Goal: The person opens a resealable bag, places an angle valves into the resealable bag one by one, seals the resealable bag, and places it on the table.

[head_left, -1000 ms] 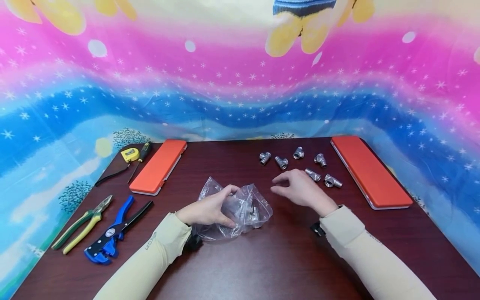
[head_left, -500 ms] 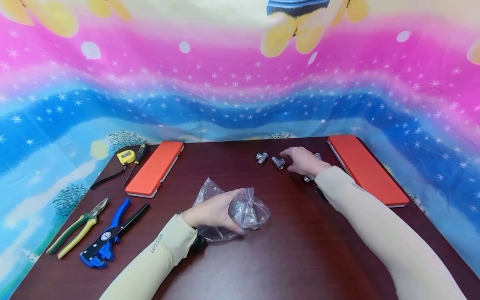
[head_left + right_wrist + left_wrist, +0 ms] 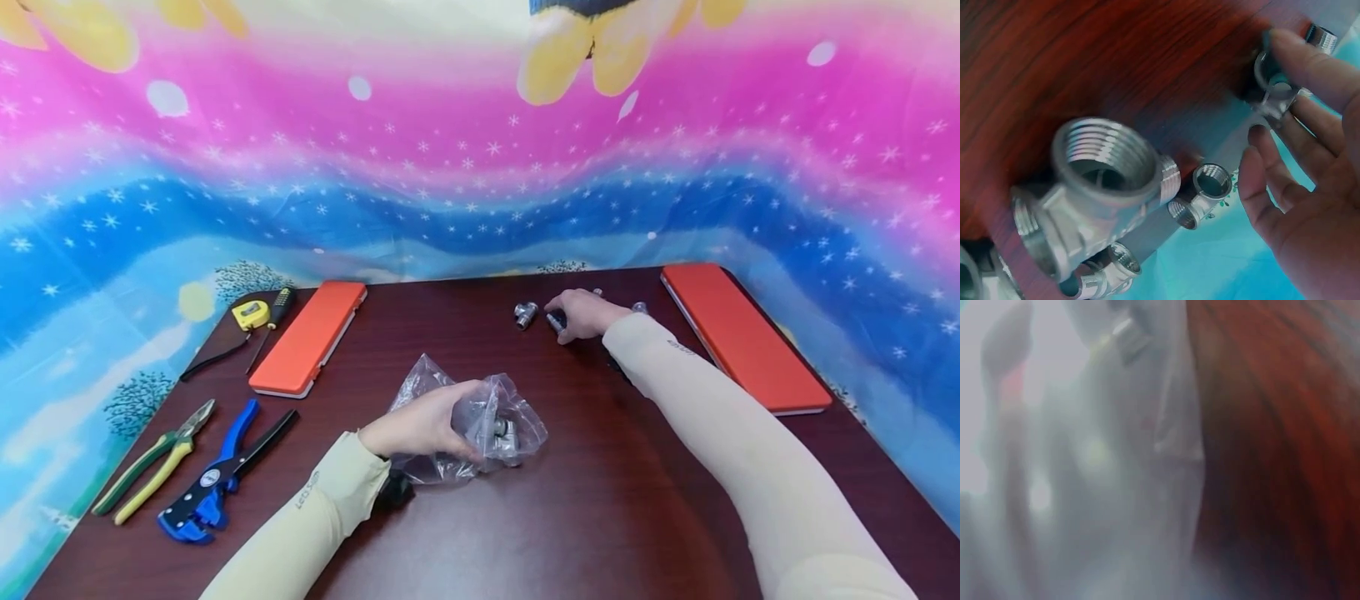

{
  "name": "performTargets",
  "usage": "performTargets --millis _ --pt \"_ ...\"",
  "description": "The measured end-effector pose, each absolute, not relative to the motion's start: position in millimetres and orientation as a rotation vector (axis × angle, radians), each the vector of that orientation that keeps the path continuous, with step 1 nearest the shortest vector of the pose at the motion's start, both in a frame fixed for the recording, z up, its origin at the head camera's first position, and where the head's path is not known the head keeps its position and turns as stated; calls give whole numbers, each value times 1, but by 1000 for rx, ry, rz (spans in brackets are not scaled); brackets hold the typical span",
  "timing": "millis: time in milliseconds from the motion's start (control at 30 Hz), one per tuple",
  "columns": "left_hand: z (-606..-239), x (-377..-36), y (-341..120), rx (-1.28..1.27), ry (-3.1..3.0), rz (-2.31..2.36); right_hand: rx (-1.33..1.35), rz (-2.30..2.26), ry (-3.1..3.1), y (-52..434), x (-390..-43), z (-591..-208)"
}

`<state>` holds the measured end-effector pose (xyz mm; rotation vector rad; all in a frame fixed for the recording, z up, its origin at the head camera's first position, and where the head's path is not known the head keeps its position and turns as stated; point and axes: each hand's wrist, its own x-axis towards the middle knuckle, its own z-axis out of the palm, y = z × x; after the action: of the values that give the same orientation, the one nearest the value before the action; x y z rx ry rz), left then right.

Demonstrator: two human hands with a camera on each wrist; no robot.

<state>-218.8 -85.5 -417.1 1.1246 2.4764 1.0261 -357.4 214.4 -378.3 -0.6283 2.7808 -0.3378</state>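
Head view, dark wood bench (image 3: 570, 500): left hand (image 3: 420, 429) grips a clear plastic bag (image 3: 510, 421) holding metal fittings, near the bench middle. Right hand (image 3: 585, 313) reaches to the far edge, fingers curled around 1 threaded tee fitting (image 3: 1275, 94) and touching it; whether the grasp is complete cannot be told. Another fitting (image 3: 525, 313) lies just left of that hand. Right wrist view: 3 more tee fittings (image 3: 1094, 187) lie close by. Left wrist view: blurred plastic only.

Also present: 2 orange cases (image 3: 742, 337), pliers (image 3: 150, 467), blue stripper (image 3: 217, 479).

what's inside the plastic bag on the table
Through the clear plastic bag, metal pipe fittings show near its middle. The left hand grips the bag and covers its left part, so the count is unclear.
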Motion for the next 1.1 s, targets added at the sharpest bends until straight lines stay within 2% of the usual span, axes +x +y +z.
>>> performTargets --millis 233,433,633,800,1100 --pt "-417 -218 -87 1095 2458 1024 -625 -500 2824 221 -326 -362" --pt "-417 -220 -90 1074 2453 1046 -601 -836 2841 216 -262 -349" --pt "-419 -222 -91 1078 2397 1099 -627 -1040 2763 190 -206 -354" --pt "-420 -223 -95 1072 2370 1137 -675 -1054 2773 162 -188 -362" --pt "-419 -222 -99 1063 2363 1130 -712 -1068 2790 138 -177 -369"
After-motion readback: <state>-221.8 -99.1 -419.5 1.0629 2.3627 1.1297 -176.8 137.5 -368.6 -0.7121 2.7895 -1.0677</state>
